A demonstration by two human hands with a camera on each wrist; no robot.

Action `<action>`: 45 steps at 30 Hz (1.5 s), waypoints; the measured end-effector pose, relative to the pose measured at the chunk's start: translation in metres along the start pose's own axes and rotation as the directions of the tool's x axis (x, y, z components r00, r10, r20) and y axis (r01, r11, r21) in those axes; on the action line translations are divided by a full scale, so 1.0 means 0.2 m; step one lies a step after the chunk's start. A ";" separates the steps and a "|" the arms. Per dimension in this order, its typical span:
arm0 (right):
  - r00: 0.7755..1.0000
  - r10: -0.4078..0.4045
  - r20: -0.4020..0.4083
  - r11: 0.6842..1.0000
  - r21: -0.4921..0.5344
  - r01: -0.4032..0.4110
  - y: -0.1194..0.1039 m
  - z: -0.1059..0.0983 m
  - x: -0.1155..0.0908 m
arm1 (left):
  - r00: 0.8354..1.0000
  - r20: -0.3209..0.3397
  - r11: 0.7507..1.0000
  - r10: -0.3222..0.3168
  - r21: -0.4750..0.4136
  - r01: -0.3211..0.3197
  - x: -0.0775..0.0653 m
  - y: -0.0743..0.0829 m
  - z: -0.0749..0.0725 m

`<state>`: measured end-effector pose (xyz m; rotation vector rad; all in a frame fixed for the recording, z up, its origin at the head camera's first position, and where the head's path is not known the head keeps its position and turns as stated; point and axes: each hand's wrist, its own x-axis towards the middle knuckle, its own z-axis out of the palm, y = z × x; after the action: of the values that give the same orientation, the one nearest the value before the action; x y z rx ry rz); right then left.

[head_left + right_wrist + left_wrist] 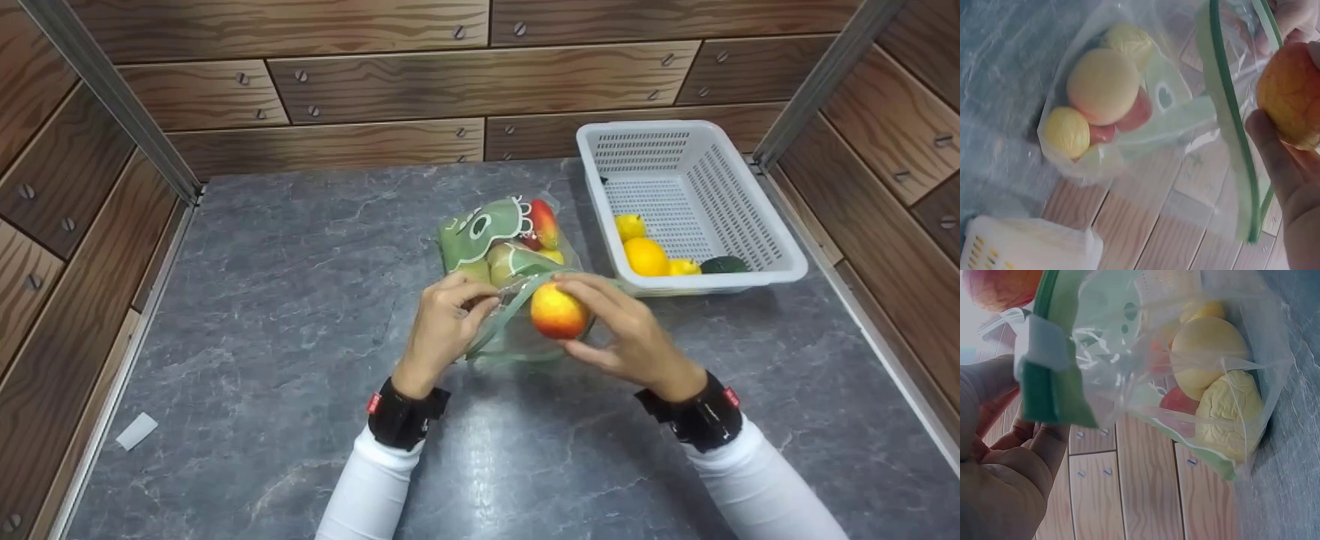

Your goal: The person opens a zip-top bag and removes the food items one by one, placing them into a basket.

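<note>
A clear zip bag [517, 345] with a green cartoon print lies mid-table, its mouth toward me. Several fruits show inside, among them a red-and-yellow fruit [544, 223], a pale round fruit [1207, 354] and a wrinkled pale-yellow one [1233, 413]. My left hand [448, 322] pinches the bag's left rim, close to a white slider [1044, 349] on the green zip strip. At the bag's mouth, my right hand [630, 337] holds a round red-and-yellow fruit [559, 311] between thumb and fingers.
A white perforated basket [784, 259] stands at the back right, holding an orange [646, 257], yellow fruits [630, 226] and a dark green item [724, 265]. A small white slip [137, 431] lies at the left. Wood-patterned walls [375, 82] enclose the table's back and sides.
</note>
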<state>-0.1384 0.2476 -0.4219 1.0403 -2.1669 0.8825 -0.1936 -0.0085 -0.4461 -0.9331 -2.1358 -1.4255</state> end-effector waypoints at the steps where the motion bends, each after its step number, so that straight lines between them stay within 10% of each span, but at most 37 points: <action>1: 1.000 -0.009 -0.026 1.000 0.000 0.009 0.00 -0.01 0.01 | 1.000 0.000 1.000 0.003 -0.001 -0.003 0.00 0.00 0.00; 23: 0.956 0.058 -0.288 0.992 -0.087 -0.087 0.11 -0.16 0.05 | 1.000 0.005 1.000 -0.008 0.021 0.008 -0.02 0.00 -0.01; 45: 0.859 0.329 -0.392 0.906 -0.124 -0.404 0.39 -0.38 0.00 | 1.000 0.005 1.000 -0.008 0.007 0.008 0.00 -0.01 0.01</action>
<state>-0.1862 0.3417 -0.3997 0.3246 -2.1058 0.9129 -0.1938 -0.0075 -0.4481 -0.9276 -2.1492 -1.4205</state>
